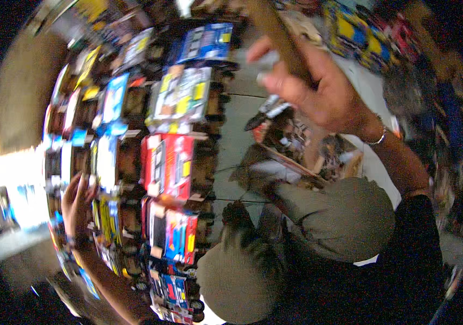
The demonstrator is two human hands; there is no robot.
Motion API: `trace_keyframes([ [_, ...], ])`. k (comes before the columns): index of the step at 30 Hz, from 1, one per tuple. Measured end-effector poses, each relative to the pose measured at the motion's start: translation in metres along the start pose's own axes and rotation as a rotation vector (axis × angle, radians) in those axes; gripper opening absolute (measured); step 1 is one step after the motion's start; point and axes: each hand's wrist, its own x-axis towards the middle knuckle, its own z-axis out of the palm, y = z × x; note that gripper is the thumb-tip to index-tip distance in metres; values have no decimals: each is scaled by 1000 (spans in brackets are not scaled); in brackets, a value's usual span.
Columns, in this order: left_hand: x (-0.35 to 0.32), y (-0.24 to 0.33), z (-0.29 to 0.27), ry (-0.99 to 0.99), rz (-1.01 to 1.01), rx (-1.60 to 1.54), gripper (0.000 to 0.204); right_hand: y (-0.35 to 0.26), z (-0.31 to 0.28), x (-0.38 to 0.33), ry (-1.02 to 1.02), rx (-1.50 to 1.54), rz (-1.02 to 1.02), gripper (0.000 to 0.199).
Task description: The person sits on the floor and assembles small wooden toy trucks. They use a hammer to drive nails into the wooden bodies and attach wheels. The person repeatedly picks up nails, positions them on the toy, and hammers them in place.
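Wooden stick [276, 33] at top centre, seemingly grasped in right hand's [326, 97] fingers. Left hand [77, 203] among toy trucks [176, 165]; blur, can't tell grip. Careless stick swing could knock trucks over.

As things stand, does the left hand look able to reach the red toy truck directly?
Probably not directly: a white toy truck lies between the left hand and the red toy truck, though passing over it looks possible.

White glare [19, 176] at left, dimmer right, motion blur, grain, fisheye-bent edges
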Motion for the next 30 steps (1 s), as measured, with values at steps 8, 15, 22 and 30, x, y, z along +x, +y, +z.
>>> trace_keyframes([
  [8,-29,111,158,-118,528,609,15,76,-43,-167,193,-235,650,27],
  [15,-42,55,461,-1074,631,1066,13,104,-34,-249,329,-95,948,20],
  [22,-24,-56,539,-1101,1053,1075,18,115,-32,-283,447,12,993,17],
  [30,-17,-98,540,-1214,1130,1175,18,126,-36,-284,438,96,1045,17],
])
